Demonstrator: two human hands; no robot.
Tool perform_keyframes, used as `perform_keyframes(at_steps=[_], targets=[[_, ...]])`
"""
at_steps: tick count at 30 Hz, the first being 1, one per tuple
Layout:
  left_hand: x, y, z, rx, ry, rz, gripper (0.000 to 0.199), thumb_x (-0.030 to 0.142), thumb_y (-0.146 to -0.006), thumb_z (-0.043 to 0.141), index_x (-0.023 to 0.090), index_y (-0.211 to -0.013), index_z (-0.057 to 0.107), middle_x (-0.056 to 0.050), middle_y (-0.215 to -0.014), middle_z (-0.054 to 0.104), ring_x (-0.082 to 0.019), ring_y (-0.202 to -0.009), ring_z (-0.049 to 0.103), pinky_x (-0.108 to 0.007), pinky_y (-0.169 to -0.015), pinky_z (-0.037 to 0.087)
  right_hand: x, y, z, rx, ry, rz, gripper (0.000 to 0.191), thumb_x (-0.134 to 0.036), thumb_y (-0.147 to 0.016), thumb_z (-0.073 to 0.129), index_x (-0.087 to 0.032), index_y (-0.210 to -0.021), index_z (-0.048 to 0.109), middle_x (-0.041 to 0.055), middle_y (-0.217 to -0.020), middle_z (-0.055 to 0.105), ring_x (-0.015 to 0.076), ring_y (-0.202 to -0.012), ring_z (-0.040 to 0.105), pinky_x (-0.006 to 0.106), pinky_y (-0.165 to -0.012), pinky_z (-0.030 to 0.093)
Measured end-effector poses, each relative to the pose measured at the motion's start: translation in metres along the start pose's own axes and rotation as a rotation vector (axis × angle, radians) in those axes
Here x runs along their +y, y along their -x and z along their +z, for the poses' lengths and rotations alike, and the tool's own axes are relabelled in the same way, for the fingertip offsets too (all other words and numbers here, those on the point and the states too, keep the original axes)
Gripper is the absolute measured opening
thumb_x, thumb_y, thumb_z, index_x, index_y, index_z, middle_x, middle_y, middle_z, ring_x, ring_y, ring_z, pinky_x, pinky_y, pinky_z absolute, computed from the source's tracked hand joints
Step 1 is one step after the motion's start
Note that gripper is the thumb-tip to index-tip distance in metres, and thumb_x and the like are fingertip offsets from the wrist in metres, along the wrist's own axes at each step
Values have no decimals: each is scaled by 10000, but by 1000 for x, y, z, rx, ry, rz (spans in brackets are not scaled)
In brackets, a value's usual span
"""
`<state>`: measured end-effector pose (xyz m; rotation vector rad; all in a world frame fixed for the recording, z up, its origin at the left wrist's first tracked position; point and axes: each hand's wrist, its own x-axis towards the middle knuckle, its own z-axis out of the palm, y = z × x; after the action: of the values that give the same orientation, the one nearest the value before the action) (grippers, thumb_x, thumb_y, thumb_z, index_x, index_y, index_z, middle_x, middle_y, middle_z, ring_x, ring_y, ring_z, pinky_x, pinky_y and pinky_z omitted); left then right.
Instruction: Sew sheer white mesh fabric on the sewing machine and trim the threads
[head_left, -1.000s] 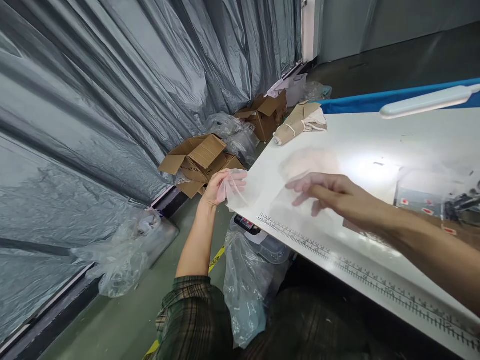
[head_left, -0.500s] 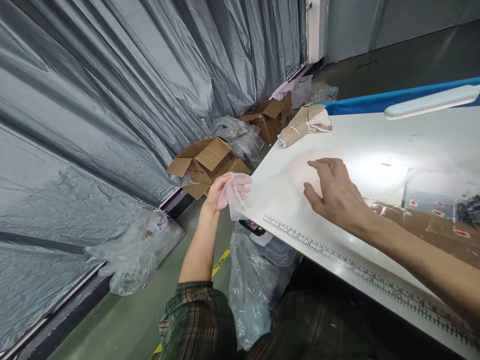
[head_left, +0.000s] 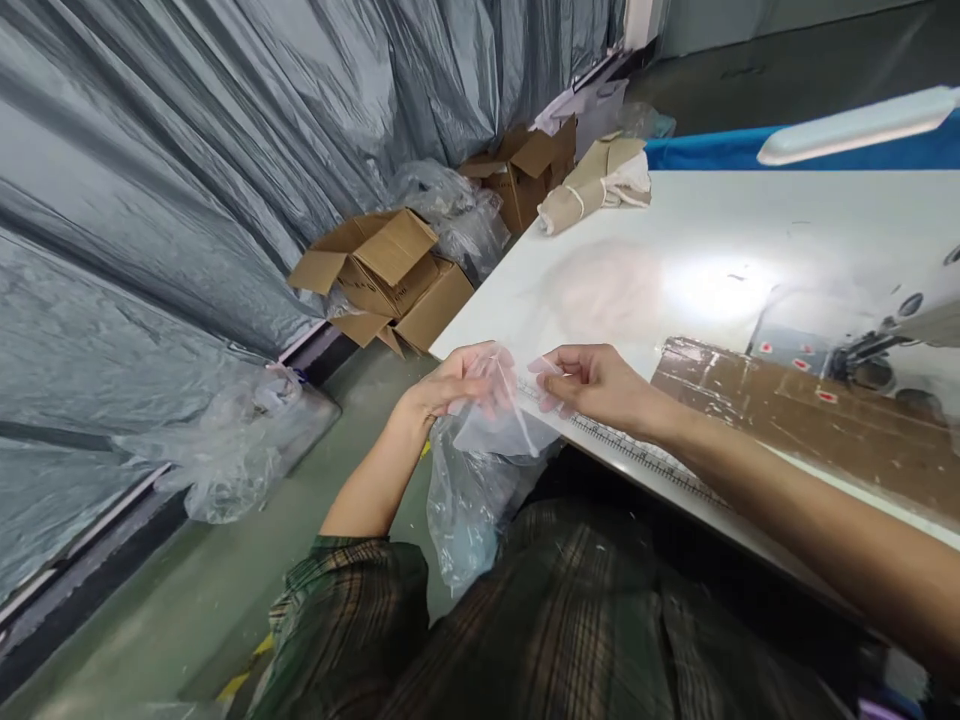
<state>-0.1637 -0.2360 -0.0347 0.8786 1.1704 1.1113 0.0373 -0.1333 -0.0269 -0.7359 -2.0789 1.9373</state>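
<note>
A small piece of sheer whitish fabric [head_left: 491, 430] hangs at the near left corner of the white table. My left hand [head_left: 457, 380] is closed on its upper part, and the fingers show through the thin cloth. On the other side, my right hand [head_left: 592, 385] pinches an edge of the same piece between thumb and fingertips. Both hands are close together above the printed ruler [head_left: 622, 445] along the table's front edge. Farther back on the tabletop [head_left: 495, 300] lies a faint pinkish sheer heap [head_left: 607, 285].
A sewing machine [head_left: 922, 320] stands at the right, beside a brown taped panel [head_left: 720, 385]. A tied beige cloth bundle [head_left: 592, 195] lies at the far left corner. Open cardboard boxes [head_left: 382, 265] and plastic bags [head_left: 247, 440] sit on the floor by the silver curtain [head_left: 225, 180].
My right hand has come left and down from above the table to the sheer fabric and now pinches it. My left hand has brought the fabric slightly right. The view has tilted down.
</note>
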Motion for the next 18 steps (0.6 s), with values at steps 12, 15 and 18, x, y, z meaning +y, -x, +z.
perform_keyframes(at_steps=[12, 15, 18], targets=[[-183, 11, -48, 216, -235, -475, 230, 358, -944, 634, 142, -1013, 673, -57, -1001, 688, -171, -835, 664, -312, -728, 584, 70, 91, -56, 172, 586, -222, 297, -334, -956, 519, -265, -1233, 601, 88, -1106, 711, 294, -1004, 681, 463, -882, 553], [-198, -21, -58, 340, -243, -474, 351, 353, -966, 602, 157, -1256, 584, -104, -1246, 613, -228, -1055, 639, -435, -888, 567, 70, 97, -52, 187, 624, -226, 271, -333, -961, 511, -284, -1216, 588, 98, -1112, 698, 310, -1025, 665, 492, -928, 528], [-196, -53, -67, 404, -228, -414, 367, 357, -959, 613, 158, -1266, 582, -108, -1267, 605, -242, -1081, 632, -449, -906, 560, 69, 97, -50, 208, 654, -228, 255, -322, -958, 522, -300, -1202, 593, 89, -1111, 699, 317, -1048, 658, 491, -953, 514]])
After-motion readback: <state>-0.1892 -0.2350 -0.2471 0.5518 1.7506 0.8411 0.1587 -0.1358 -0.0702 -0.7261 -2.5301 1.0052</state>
